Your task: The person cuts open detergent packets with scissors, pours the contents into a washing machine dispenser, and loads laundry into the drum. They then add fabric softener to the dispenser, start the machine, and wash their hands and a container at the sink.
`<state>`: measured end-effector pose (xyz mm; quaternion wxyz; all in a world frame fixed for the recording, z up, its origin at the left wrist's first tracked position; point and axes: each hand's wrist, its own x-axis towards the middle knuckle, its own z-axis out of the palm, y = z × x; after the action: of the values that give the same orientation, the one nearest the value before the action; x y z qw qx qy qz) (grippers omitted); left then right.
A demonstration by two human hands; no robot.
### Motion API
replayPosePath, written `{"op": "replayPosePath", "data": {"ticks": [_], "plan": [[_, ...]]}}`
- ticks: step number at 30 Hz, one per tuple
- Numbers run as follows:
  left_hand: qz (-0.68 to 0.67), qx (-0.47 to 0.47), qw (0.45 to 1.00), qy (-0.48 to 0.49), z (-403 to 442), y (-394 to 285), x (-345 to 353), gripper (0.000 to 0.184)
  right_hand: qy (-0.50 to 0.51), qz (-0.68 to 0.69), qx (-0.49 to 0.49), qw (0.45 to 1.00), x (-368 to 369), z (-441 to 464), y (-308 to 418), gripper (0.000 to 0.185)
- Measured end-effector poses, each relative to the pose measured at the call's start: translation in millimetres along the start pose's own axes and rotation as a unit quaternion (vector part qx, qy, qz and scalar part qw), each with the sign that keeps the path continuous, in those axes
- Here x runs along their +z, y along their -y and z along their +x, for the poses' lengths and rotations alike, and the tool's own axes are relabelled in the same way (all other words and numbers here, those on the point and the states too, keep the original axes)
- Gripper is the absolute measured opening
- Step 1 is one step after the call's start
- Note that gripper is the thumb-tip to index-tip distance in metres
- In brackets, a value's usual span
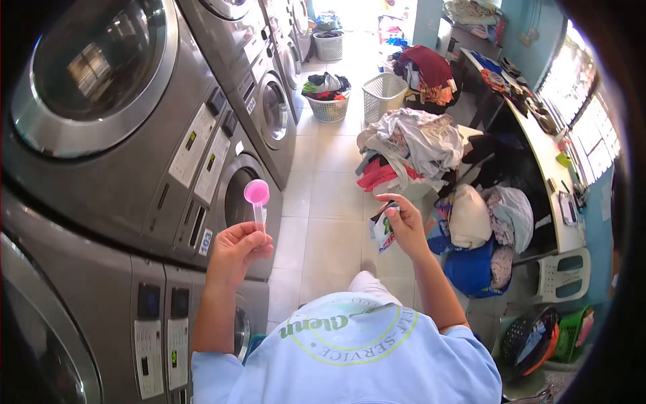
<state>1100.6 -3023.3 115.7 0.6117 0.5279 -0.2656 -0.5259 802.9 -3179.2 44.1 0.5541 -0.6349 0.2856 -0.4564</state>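
Hands apart. Our left hand (pixel 240 250) grips the handle of a pink measuring scoop (pixel 256 192), bowl uppermost, in front of the dryer marked 103 (pixel 241 192). Our right hand (pixel 406 225) pinches a small printed sachet (pixel 383 229), well to the right of dryer 103. Beyond the sachet: a heap of pale and red laundry (pixel 412 145). Right of the sachet: stuffed laundry bundles (pixel 471 215), one beside a blue bag (pixel 473 269). Farther right, a white plastic chair (pixel 564 275). Sachet contents: cannot tell.

Self-service laundry shop: stacked washing machines (pixel 274 111) line the left grip's (pixel 247 244) side. Clothes-filled baskets (pixel 328 101) stand ahead, beyond both grips.
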Motion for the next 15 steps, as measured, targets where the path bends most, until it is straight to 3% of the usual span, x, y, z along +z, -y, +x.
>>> {"op": "replayPosePath", "data": {"ticks": [4,7,15], "plan": [[0.012,0.001,0.999,-0.033,76,-9,1,0.014,0.047,0.032,0.010,0.998,1,104,-43,0.030],[0.006,-0.001,0.996,-0.091,130,-20,9,0.014,0.087,-0.048,-0.076,0.992,1,192,-87,0.030],[-0.017,0.011,0.980,-0.198,243,-50,9,0.015,0.227,-0.034,-0.025,0.973,49,387,-165,0.023]]}}
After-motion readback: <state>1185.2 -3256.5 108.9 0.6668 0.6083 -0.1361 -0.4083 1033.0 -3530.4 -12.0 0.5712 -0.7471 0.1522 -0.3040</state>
